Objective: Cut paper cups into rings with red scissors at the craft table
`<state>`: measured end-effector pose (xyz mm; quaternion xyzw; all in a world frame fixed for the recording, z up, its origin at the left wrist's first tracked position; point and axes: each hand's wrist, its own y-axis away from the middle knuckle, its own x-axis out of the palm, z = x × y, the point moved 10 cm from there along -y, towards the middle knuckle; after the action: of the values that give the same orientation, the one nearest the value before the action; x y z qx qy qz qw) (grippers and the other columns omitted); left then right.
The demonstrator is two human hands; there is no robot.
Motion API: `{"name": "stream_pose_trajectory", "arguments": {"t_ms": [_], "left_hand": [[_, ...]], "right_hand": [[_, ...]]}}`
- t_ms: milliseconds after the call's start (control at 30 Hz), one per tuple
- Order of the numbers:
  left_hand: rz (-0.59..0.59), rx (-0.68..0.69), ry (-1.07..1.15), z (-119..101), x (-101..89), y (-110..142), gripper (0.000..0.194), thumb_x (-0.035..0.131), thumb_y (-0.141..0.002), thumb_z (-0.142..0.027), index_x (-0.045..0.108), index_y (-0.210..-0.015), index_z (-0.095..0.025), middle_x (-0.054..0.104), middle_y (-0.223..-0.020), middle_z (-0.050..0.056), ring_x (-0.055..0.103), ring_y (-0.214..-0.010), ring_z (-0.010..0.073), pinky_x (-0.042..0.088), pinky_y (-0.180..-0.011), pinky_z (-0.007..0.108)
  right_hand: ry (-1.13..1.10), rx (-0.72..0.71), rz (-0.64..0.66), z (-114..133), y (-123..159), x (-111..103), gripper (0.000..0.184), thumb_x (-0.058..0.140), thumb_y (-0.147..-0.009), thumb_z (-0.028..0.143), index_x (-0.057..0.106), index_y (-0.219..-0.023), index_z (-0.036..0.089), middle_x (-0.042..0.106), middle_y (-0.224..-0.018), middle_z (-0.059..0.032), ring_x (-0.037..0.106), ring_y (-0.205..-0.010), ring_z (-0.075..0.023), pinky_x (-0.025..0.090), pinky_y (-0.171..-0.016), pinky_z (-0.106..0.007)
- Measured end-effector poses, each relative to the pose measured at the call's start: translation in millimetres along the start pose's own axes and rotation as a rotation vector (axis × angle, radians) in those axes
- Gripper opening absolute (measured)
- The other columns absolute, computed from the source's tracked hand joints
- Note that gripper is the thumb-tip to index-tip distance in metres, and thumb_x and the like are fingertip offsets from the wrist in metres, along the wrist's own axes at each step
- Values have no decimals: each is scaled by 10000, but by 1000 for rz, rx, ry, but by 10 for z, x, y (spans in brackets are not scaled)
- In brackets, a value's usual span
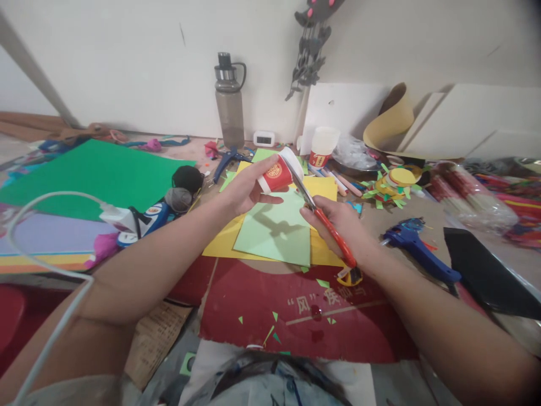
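My left hand [249, 189] is closed around a red and white paper cup [276, 173], which lies tilted on its side in the air. In my right hand [333, 220] is a pair of scissors [333, 234] with red handles. Their blades reach up to the cup's white rim; I cannot tell whether they are cutting into it. Below both hands lies a light green paper sheet [274, 231] on top of yellow paper [224, 239]. Shadows of the hands fall on the green sheet.
A blue glue gun [418, 251] and a black flat object [490, 270] lie at right. Behind stand a grey water bottle [230, 107] and another paper cup [323, 148]. Green paper scraps dot the red board [304, 332]. A white cable [54, 332] crosses the left side.
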<state>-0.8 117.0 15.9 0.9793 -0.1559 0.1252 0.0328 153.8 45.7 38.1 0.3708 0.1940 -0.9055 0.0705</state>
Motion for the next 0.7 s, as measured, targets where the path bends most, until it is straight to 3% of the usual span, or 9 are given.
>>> {"name": "stream_pose_trajectory", "arguments": {"t_ms": [133, 333, 700], "left_hand": [[56, -16, -42, -4, 22, -26, 509, 766, -799, -550, 705, -1083, -132, 762, -1006, 158, 754, -863, 241, 614, -638, 281], [42, 55, -82, -119, 31, -12, 456, 799, -794, -472, 694, -1039, -103, 741, -947, 135, 733, -790, 186, 572, -550, 219], [48, 143, -235, -260, 34, 21, 522, 837, -714, -508, 697, -1008, -101, 732, -999, 155, 715, -831, 201, 548, -527, 208]], "right_hand": [[-16, -9, 13, 1, 5, -2, 407, 548, -897, 570, 481, -693, 224, 412, -518, 46, 380, -500, -110, 303, -528, -260], [-29, -10, -30, -29, 28, -17, 381, 536, -916, 525, 494, -694, 219, 411, -540, 42, 391, -527, -112, 300, -550, -265], [-2, -4, 26, 56, 3, 2, 307, 515, -893, 466, 431, -707, 238, 410, -543, 47, 384, -510, -112, 295, -524, -255]]}}
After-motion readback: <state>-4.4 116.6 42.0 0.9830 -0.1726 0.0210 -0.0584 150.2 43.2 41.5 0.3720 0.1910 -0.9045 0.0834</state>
